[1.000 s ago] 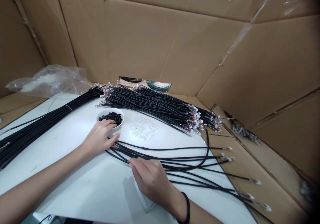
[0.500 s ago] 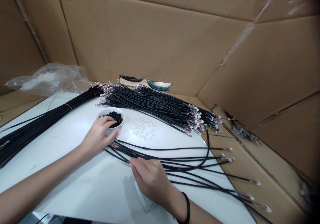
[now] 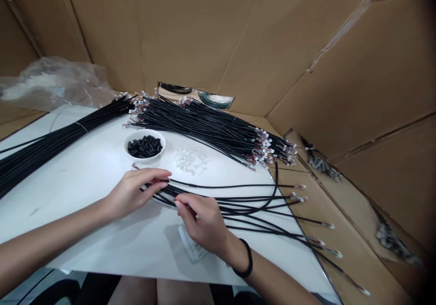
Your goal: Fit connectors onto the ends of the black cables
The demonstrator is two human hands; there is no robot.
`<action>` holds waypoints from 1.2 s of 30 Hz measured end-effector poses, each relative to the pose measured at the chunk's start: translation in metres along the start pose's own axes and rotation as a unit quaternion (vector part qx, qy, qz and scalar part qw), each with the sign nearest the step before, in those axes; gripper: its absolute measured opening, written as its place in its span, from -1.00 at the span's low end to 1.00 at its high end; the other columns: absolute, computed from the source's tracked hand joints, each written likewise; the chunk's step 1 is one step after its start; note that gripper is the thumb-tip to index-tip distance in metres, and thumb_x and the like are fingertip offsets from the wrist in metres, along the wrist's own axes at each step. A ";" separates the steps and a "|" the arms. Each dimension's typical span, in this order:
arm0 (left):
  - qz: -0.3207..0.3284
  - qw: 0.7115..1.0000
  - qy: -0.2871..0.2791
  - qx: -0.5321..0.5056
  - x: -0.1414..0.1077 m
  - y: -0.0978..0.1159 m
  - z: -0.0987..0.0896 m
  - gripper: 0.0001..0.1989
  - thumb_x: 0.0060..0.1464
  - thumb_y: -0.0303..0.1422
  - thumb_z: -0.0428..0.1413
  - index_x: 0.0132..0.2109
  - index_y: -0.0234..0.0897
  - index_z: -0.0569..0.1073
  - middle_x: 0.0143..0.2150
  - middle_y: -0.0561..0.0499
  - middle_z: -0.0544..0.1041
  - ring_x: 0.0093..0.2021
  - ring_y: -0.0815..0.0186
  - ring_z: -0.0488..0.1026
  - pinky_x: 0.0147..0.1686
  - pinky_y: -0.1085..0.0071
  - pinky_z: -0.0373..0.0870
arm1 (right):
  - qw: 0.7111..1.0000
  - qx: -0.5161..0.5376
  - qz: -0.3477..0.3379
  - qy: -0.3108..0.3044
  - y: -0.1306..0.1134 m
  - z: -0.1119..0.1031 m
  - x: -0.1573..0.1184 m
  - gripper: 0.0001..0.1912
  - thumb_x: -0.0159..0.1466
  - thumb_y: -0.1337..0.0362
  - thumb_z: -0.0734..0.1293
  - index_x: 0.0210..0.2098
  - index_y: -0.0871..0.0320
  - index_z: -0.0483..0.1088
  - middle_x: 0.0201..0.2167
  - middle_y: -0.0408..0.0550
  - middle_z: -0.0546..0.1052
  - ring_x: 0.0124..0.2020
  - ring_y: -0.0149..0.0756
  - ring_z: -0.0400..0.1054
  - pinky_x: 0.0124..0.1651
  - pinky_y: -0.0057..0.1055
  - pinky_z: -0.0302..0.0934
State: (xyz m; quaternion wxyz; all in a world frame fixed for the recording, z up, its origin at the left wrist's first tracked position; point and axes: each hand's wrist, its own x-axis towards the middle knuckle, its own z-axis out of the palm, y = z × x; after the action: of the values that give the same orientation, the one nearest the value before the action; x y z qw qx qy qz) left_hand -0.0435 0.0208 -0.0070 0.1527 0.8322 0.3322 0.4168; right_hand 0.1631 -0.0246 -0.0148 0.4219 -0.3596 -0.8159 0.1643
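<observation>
Cables (image 3: 245, 199): several, loose | left hand (image 3: 134, 195): grip unclear | right hand (image 3: 200, 221): grip clamped on them

no legible text, brand or number can be read in this view. a small pale printed label (image 3: 191, 246) lies flat on the white work surface (image 3: 68, 169), just below the right hand (image 3: 200, 221), its fine dark print too small and blurred to read. the brown cardboard sheets (image 3: 204, 37) show no readable marks.
</observation>
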 end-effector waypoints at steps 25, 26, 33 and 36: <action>0.056 0.996 -0.055 -0.034 -0.010 0.013 0.005 -0.71 0.20 -0.48 0.10 0.06 -0.20 0.41 -0.13 0.00 0.63 -0.20 0.33 0.61 -0.16 0.48 0.57 | 0.984 0.109 0.139 -0.014 -0.006 -0.005 0.005 -0.81 0.29 0.38 0.23 -0.43 0.18 0.41 -0.61 -0.19 0.44 -0.63 -0.49 0.20 -0.52 -0.55 0.11; 0.059 0.996 -0.053 -0.032 -0.010 0.013 0.005 -0.71 0.20 -0.48 0.10 0.07 -0.19 0.41 -0.13 0.00 0.64 -0.19 0.33 0.61 -0.16 0.48 0.57 | 0.984 0.108 0.138 -0.014 -0.006 -0.005 0.005 -0.81 0.29 0.38 0.23 -0.43 0.18 0.41 -0.60 -0.19 0.45 -0.63 -0.49 0.21 -0.52 -0.55 0.12; 0.063 0.997 -0.039 -0.023 -0.010 0.014 0.005 -0.72 0.19 -0.49 0.12 0.04 -0.21 0.41 -0.16 0.02 0.64 -0.21 0.35 0.61 -0.15 0.52 0.55 | 0.986 0.102 0.134 -0.017 -0.007 -0.005 0.006 -0.82 0.29 0.37 0.23 -0.42 0.18 0.41 -0.61 -0.19 0.44 -0.65 -0.49 0.17 -0.53 -0.54 0.11; 0.066 0.997 -0.038 -0.016 -0.010 0.015 0.005 -0.75 0.20 -0.49 0.12 0.02 -0.22 0.40 -0.17 0.01 0.65 -0.21 0.35 0.61 -0.15 0.51 0.56 | 0.986 0.101 0.132 -0.019 -0.006 -0.004 0.005 -0.81 0.29 0.37 0.23 -0.43 0.18 0.41 -0.61 -0.19 0.43 -0.65 -0.49 0.16 -0.53 -0.54 0.10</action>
State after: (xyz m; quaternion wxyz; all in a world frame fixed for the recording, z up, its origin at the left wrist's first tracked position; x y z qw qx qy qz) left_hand -0.0374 0.0026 -0.0079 0.1510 0.8650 0.2640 0.3990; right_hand 0.1617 -0.0253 -0.0055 0.4147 -0.4169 -0.7484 0.3068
